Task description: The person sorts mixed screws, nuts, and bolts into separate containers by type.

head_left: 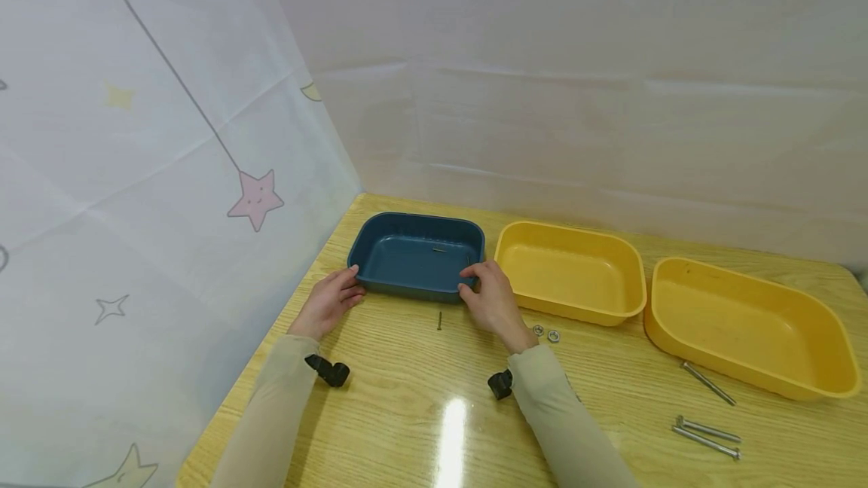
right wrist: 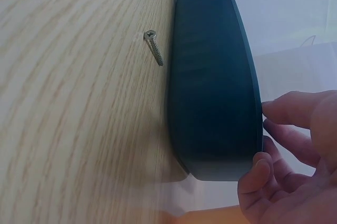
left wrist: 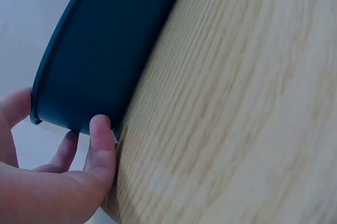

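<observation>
A dark blue plastic bin (head_left: 407, 262) stands on the table, held by both hands at its near corners. My left hand (head_left: 328, 303) grips the left corner, with the thumb at the rim and fingertips against the outer wall in the left wrist view. My right hand (head_left: 493, 298) holds the right corner, its thumb and fingers at the rim. Two small screws lie inside, one a screw (head_left: 439, 250) near the middle, the other a screw (head_left: 469, 258) by the right wall. Just in front of the bin lies another screw (right wrist: 153, 47) on the wood.
Right of the blue bin stand a yellow bin (head_left: 563, 269) and a second yellow bin (head_left: 753, 322). Two hex nuts (head_left: 554, 336) lie beside my right wrist. Several long bolts (head_left: 707, 443) lie at the right front. Cloth walls (head_left: 542, 134) rise behind and left of the table.
</observation>
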The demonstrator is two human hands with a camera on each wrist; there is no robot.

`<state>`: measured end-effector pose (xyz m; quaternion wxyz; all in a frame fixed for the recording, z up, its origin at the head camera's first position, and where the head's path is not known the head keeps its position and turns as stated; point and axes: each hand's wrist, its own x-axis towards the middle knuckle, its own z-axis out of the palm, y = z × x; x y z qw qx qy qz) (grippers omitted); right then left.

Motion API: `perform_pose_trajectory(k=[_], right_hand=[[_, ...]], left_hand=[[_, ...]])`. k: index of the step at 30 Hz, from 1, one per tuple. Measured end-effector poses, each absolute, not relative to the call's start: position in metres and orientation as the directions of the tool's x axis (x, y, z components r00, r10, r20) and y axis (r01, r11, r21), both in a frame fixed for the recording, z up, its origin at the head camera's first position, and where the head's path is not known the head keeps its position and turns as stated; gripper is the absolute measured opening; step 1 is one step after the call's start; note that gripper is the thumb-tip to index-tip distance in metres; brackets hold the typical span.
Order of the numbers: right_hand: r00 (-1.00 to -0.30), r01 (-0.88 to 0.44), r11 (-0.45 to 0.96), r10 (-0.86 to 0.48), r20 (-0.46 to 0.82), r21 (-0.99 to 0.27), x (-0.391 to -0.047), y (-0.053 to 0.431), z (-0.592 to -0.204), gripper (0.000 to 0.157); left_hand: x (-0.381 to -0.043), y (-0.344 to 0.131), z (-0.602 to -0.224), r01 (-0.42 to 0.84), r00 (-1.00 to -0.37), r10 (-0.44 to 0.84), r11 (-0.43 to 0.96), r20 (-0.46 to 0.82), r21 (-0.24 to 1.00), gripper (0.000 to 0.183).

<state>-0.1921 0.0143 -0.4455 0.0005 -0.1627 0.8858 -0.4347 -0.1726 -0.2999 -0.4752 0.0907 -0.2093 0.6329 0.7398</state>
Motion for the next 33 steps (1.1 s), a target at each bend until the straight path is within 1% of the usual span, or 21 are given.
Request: perform_pose_trajectory(k=[8, 14, 19, 23, 27, 33], right_hand=[[-0.949, -0.285, 0.566, -0.28, 0.145, -0.773, -0.19, 0.017, -0.443, 0.022], [-0.955, -0.273, 0.527, -0.249, 0.161, -0.805, -0.187, 0.02, -0.44, 0.023], [-0.954, -0.278, 0.468, -0.233, 0.187, -0.839, -0.185, 0.022, -0.437, 0.022], [-0.954, -0.274, 0.43, -0.233, 0.187, -0.861, -0.181, 0.023, -0.435, 0.02], [-0.962, -0.236, 0.407, -0.224, 0.154, -0.882, -0.175, 0.024, -0.434, 0.014], [-0.96, -0.218, 0.391, -0.252, 0.124, -0.894, -0.166, 0.021, -0.443, 0.009]], left_hand=[[-0.173, -0.3, -0.476, -0.402, -0.894, -0.128, -0.191, -0.429, 0.895, 0.066], [-0.174, -0.3, -0.478, -0.399, -0.894, -0.134, -0.199, -0.428, 0.895, 0.065], [-0.174, -0.3, -0.479, -0.394, -0.897, -0.13, -0.198, -0.422, 0.898, 0.066], [-0.175, -0.3, -0.479, -0.395, -0.897, -0.13, -0.199, -0.423, 0.897, 0.066], [-0.175, -0.3, -0.478, -0.395, -0.896, -0.131, -0.201, -0.425, 0.896, 0.067], [-0.174, -0.299, -0.478, -0.396, -0.896, -0.131, -0.196, -0.424, 0.897, 0.066]])
